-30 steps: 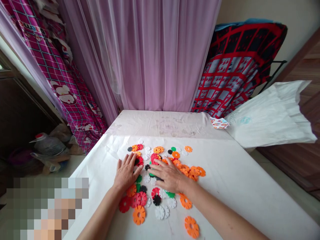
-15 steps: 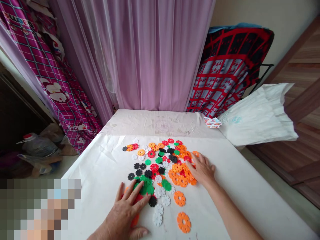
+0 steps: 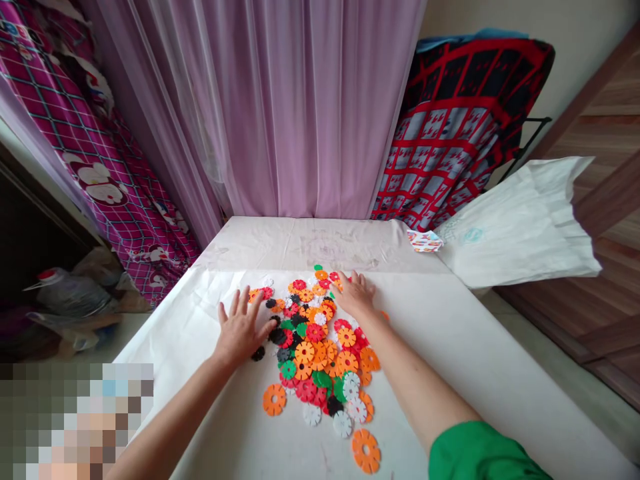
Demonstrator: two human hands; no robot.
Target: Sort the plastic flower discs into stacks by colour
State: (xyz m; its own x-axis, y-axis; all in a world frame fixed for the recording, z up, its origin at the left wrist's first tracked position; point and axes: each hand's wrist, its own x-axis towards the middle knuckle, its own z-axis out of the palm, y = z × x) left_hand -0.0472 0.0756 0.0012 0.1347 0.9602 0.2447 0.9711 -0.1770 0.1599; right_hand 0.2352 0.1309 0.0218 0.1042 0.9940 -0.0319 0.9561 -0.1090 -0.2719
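Observation:
A heap of flat, notched plastic discs (image 3: 320, 353) in orange, red, green, black and white lies across the middle of the table. My left hand (image 3: 243, 331) rests at the heap's left side, fingers spread, its thumb close to some black discs (image 3: 277, 335). At the far right edge of the heap, my right hand (image 3: 356, 293) lies over or beside orange and red discs, fingers apart; what is under its palm is hidden. Nearest to me, one orange disc (image 3: 366, 451) lies apart, and another orange disc (image 3: 274, 400) sits left of the heap.
The discs lie on a white-covered table (image 3: 440, 373). A white paper bag (image 3: 525, 227) leans at the back right corner, beside a small patterned paper piece (image 3: 425, 241). Purple curtains (image 3: 320, 113) hang behind. A plastic jug (image 3: 70, 293) stands low at left.
Both hands have moved away from me, the left also leftward and the right leftward. The spread discs are now gathered into a narrower, denser heap.

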